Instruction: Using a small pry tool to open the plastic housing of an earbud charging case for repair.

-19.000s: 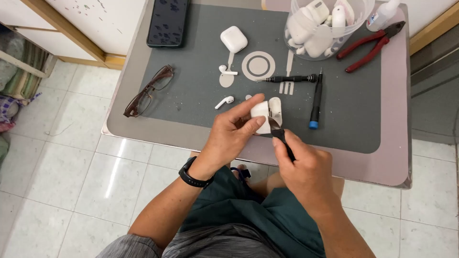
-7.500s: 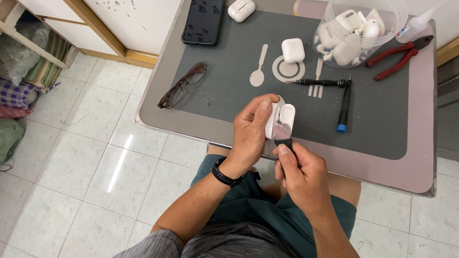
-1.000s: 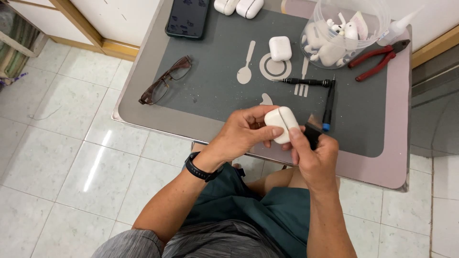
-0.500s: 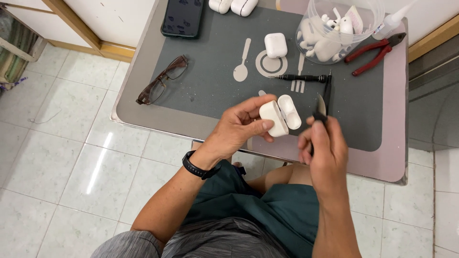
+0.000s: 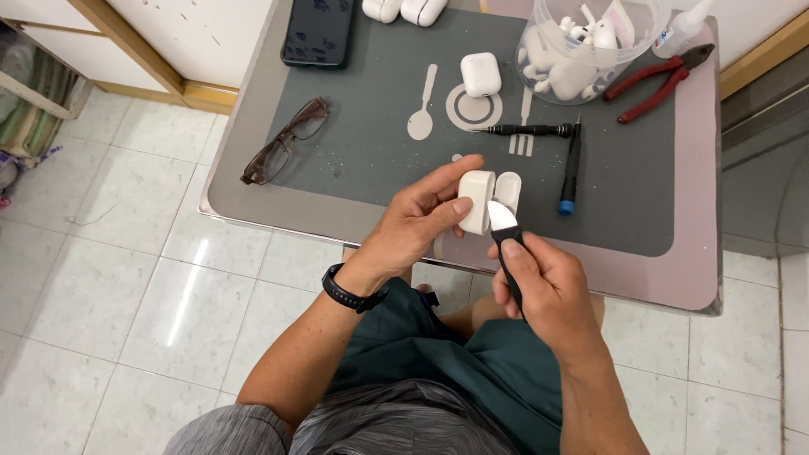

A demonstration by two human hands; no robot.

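My left hand [image 5: 419, 221] grips a white earbud case [image 5: 482, 198], opened so its lid lies beside the body. My right hand [image 5: 546, 286] holds a small black-handled knife [image 5: 506, 238], its pale blade tip touching the case near the hinge. Both hands hover over the near edge of the grey mat [image 5: 371, 143] on the small table [image 5: 699, 278]. A black band sits on my left wrist.
On the mat lie a second white case [image 5: 480, 74], two dark screwdrivers [image 5: 570, 167], red pliers [image 5: 654, 79], glasses [image 5: 284, 141], a black phone [image 5: 318, 32] and a clear tub of white parts [image 5: 581, 50]. Two more cases [image 5: 403, 9] sit at the far edge. Tiled floor surrounds the table.
My right hand, lifted away to the right half a second ago, has come back and set the blade against the open case. My left hand kept its hold on the case.
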